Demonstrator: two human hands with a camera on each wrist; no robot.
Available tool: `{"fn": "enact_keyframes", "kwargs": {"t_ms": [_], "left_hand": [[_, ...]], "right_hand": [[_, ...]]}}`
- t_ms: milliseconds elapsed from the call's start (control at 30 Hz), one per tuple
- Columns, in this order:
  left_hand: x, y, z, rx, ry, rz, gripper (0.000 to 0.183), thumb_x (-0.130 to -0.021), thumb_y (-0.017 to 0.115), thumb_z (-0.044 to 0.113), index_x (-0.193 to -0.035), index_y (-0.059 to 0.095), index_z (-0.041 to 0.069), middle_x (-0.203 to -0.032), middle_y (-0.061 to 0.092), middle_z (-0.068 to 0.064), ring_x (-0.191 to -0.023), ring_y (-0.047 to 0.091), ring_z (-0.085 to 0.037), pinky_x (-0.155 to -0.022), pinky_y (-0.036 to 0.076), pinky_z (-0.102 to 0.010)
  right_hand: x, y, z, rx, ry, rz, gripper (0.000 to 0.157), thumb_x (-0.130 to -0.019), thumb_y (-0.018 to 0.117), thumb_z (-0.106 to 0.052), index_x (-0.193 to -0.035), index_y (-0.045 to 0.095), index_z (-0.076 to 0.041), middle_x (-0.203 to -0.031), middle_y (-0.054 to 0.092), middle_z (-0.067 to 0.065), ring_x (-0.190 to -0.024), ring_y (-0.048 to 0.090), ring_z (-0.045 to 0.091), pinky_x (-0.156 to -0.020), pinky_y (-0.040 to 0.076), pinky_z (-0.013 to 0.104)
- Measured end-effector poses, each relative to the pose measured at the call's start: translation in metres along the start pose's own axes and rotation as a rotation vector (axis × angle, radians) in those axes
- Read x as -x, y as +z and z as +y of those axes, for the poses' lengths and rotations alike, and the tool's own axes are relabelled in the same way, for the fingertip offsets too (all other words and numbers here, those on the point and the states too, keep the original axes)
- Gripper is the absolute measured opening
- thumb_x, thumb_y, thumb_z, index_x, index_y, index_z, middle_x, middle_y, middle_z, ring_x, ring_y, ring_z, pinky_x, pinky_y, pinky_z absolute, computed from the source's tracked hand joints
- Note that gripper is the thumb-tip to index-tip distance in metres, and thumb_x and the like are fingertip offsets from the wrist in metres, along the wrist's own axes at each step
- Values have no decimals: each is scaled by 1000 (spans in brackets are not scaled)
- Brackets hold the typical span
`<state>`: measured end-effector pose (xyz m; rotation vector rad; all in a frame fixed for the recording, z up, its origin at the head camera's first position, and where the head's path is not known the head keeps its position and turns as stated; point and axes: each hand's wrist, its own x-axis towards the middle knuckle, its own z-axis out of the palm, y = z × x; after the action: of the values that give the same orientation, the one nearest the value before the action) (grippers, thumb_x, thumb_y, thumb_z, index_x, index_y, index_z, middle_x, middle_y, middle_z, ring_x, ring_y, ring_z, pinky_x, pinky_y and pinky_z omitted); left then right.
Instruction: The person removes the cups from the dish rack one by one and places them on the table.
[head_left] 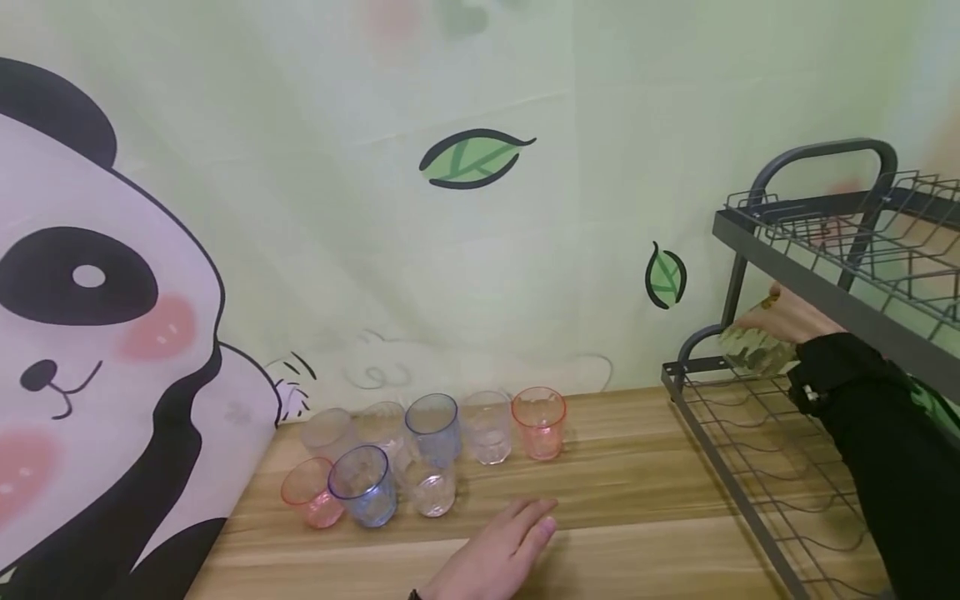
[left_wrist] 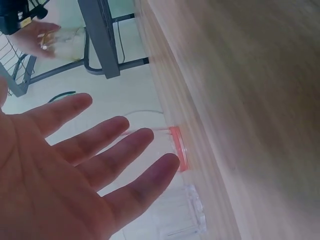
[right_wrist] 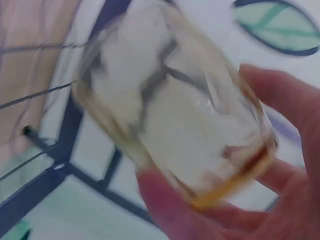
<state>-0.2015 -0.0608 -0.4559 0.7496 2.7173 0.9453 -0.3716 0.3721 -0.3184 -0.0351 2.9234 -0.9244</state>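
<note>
My right hand is between the two tiers of a dark metal rack, above the lower shelf. It grips a clear, amber-tinted drinking glass, held tilted, with thumb and fingers on either side of it. In the head view this glass shows near the rack's back left corner. My left hand hovers over the wooden table with fingers extended and nothing held. In the left wrist view, the fingers of that hand are spread, with a red-rimmed glass and a clear glass beyond.
Several glasses stand in two rows at the table's back left, among them a blue one, a clear one and a red one. The rack's upper wire tier overhangs my right forearm. A panda-printed cloth hangs behind.
</note>
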Motion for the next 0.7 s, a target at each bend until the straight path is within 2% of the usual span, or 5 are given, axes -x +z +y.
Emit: {"fn": "enact_keyframes", "kwargs": {"t_ms": [100,200,233,433,700], "left_hand": [[1,1,-1,13,-6,3,69,-102,16,60,-145,47,15,-145,46,-3,-133,42,-27,-105,38,-51],[2,2,-1,30,-7,12,68,-103,17,59,-146,46,15,-146,45,-4,-134,41,-28,-105,37,-52],[2,2,-2,34,-2,16,67,-103,17,58,-147,45,16,-146,45,-4,-135,41,-28,-106,36,-53],[1,3,-2,34,65,46,64,-104,16,56,-149,41,19,-143,46,1,-130,46,-24,-102,40,-53],[0,6,-4,45,127,105,55,-106,20,49,-148,43,21,-142,47,2,-130,45,-22,-103,40,-49]], "right_hand": [[26,6,-41,103,-44,28,102,-92,54,-61,-145,17,18,-138,23,43,-111,39,55,-86,38,61],[40,17,-59,198,-84,91,100,-88,57,-66,-142,33,15,-134,35,39,-107,44,53,-84,40,60],[44,21,-62,211,-102,103,96,-88,59,-63,-141,35,13,-134,37,39,-113,42,54,-88,39,63],[64,49,-83,213,-215,141,79,-91,67,-44,-141,39,10,-130,45,39,-115,43,56,-91,38,64],[99,84,-121,170,-306,200,74,-87,71,-46,-137,50,4,-124,54,33,-113,49,50,-90,41,63]]}}
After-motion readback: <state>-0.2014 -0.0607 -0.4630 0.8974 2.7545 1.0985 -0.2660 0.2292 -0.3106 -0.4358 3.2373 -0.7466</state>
